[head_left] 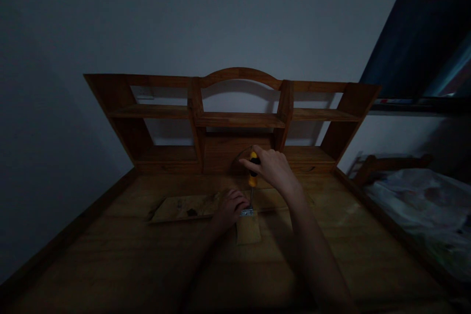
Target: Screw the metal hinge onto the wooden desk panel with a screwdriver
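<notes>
Dim room, wooden desk [121, 260]. One screwdriver [253, 172] with a yellow and black handle, standing nearly upright near the middle of the desk, thin metal shaft pointing down. Tip resting on one small shiny metal piece [247, 212], maybe a hinge, too small to tell for sure. Metal piece sitting where two boards meet: one long flat board [184, 207] stretching to the left, and one small square block [248, 229] just on the near side.

Right hand [271, 167] closed around the top of the handle, grip tight on the screwdriver, fingers curled over it. Left hand [230, 207] lying low on the long board, fingers bent, pressing down just left of the metal piece. Cannot tell if anything is pinched inside that grip.

One wooden shelf unit [235, 120] at the far side of the desk, with a curved top in the middle. One bed [419, 206] with pale covers on the right.
</notes>
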